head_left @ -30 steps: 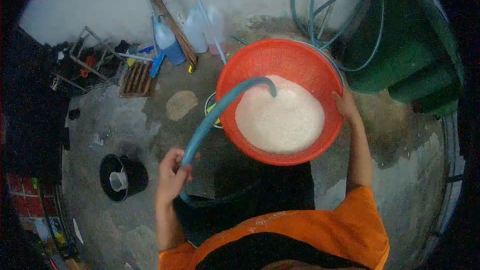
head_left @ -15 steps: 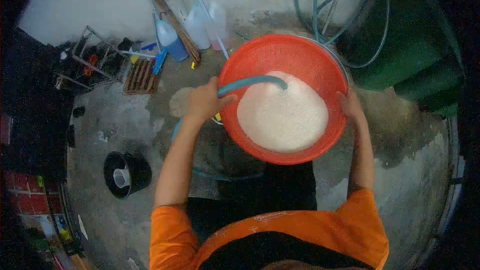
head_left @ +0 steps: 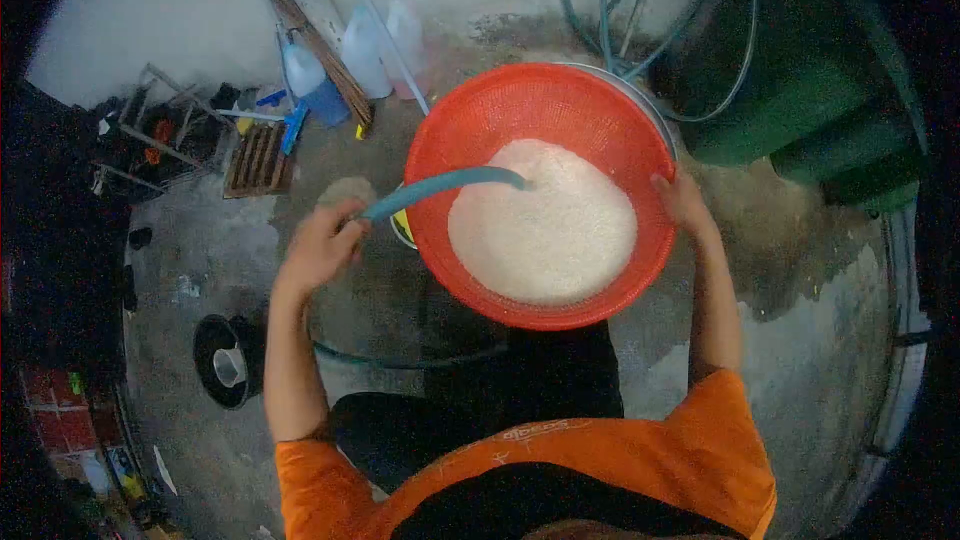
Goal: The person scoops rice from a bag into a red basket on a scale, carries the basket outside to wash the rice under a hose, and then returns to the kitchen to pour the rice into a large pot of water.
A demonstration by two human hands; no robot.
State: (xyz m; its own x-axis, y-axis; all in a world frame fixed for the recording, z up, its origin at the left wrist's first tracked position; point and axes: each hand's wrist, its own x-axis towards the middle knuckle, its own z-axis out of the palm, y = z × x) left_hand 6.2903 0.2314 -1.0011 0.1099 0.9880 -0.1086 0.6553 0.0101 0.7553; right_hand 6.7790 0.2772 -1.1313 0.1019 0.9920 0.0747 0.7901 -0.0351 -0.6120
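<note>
Head view: the left hand (head_left: 322, 248) curls its fingers round the hose (head_left: 440, 183), its end at white grains (head_left: 550, 230) in the red basket (head_left: 600, 120) above the floor (head_left: 670, 385); the right hand (head_left: 685, 205) grips the rim, seemingly to steady it.

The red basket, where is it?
In the head view, the red basket is just right of middle, its right rim in the right hand, the hose crossing its left rim.

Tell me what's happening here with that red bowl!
Someone in an orange shirt has a bluish hose in the left grip, its end at the white grains in a red bowl. The right grip holds the bowl's right side. I can't tell whether the hose is running. A black bucket is off to the left.
</note>
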